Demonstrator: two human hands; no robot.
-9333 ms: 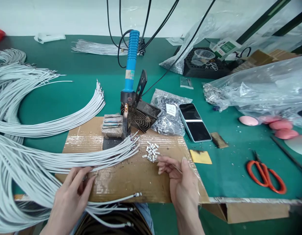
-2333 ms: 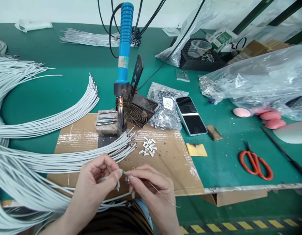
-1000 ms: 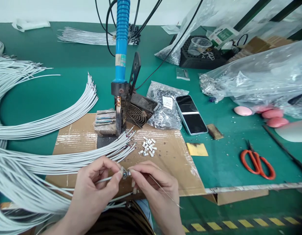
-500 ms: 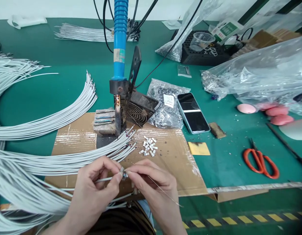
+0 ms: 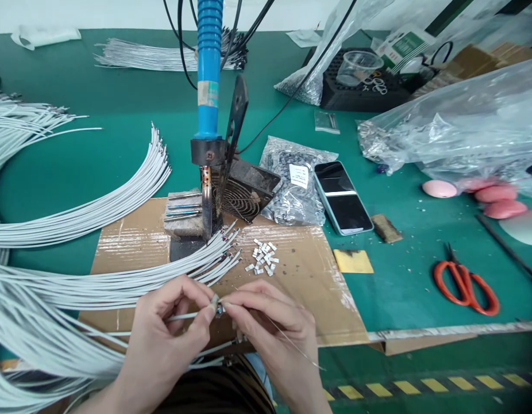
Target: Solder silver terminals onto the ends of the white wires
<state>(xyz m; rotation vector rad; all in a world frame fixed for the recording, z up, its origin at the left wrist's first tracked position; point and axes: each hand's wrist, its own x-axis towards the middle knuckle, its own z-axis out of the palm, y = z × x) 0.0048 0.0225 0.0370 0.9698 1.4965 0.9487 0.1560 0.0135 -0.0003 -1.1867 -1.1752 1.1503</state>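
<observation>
Head view. Your two hands meet over the near part of the cardboard sheet (image 5: 330,310); clock positions are taken from their meeting fingertips. Your left hand (image 5: 169,333) pinches the end of a white cable (image 5: 180,316), which enters from nine o'clock. Your right hand (image 5: 274,328) closes on a thin wire (image 5: 307,355) slanting towards four o'clock, its fingertips touching the small fitting (image 5: 220,309) at the cable's end. Whether this fitting is fully seated is hidden by your fingers; the join appears to be in progress.

The loose white pieces (image 5: 261,256) lie in a pile between one and two o'clock, apparently unused. The cable bundle (image 5: 119,284) sweeps in from about ten o'clock, its tips at twelve seemingly without such pieces, which suggests much is left. Near five o'clock, further cable ends (image 5: 218,348) may carry fittings, but shadow prevents certainty. The soldering iron (image 5: 209,86) stands in its holder at twelve; the scissors (image 5: 465,284) rest on the green surface (image 5: 404,276) near three.
</observation>
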